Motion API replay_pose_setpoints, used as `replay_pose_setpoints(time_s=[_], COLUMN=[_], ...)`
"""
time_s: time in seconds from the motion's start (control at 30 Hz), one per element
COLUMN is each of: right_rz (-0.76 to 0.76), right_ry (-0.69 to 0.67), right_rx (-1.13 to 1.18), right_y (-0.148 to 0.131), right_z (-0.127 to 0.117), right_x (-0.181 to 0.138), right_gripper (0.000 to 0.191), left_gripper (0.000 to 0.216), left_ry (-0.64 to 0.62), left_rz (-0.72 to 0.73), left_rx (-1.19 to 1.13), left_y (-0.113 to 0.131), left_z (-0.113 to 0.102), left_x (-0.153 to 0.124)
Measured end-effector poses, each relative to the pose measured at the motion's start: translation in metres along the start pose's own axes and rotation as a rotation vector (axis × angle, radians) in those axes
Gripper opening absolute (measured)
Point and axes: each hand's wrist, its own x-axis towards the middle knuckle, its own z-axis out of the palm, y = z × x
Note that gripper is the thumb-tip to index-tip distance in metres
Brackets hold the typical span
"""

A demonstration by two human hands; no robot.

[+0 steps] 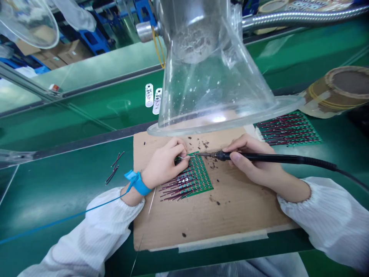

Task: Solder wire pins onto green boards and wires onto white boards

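Observation:
My right hand (250, 157) is closed around a black soldering iron (268, 157), its tip pointing left at the top edge of a green circuit board (203, 175). Rows of solder points cover the board, and dark red wires (173, 188) stick out from its left side. My left hand (167, 159), with a blue wrist strap (140, 182), rests over the board's upper left corner. Its fingers pinch a thin solder wire (184, 157) whose end meets the iron tip. The solder's tail hangs below the hand. Whether these fingers also hold a red wire is hidden.
A clear fume hood (213, 88) hangs close above the hands. Brown cardboard (245, 215) with dark residue lies under the board. Loose wires (113, 169) lie left; another wired board (291, 129) and a tape-wrapped cylinder (325, 92) are at right. Two small white boards (149, 95) lie behind.

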Motion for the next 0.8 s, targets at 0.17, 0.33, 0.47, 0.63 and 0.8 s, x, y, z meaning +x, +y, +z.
replay_pose_setpoints(time_s=[0.17, 0.33, 0.47, 0.63, 0.8], right_rz=[-0.015, -0.026, -0.001, 0.077, 0.078], right_ry=[-0.004, 0.042, 0.132, 0.171, 0.207], right_rx=[-0.042, -0.098, -0.197, -0.234, -0.266], right_y=[-0.004, -0.007, -0.007, -0.002, 0.006], right_z=[-0.001, -0.001, -0.002, -0.002, -0.002], right_x=[0.003, 0.006, 0.006, 0.007, 0.004], right_gripper=[0.007, 0.013, 0.023, 0.035, 0.035], left_gripper=[0.018, 0.016, 0.008, 0.014, 0.022], left_ry=[0.001, 0.003, 0.071, 0.372, 0.525], left_rz=[0.007, 0.021, 0.025, -0.193, -0.572], left_rx=[0.002, -0.015, -0.035, 0.155, 0.393], left_y=[-0.001, 0.000, -0.002, -0.042, -0.086], left_z=[0.001, 0.000, -0.004, -0.040, -0.078], left_x=[0.000, 0.000, 0.004, -0.025, -0.107])
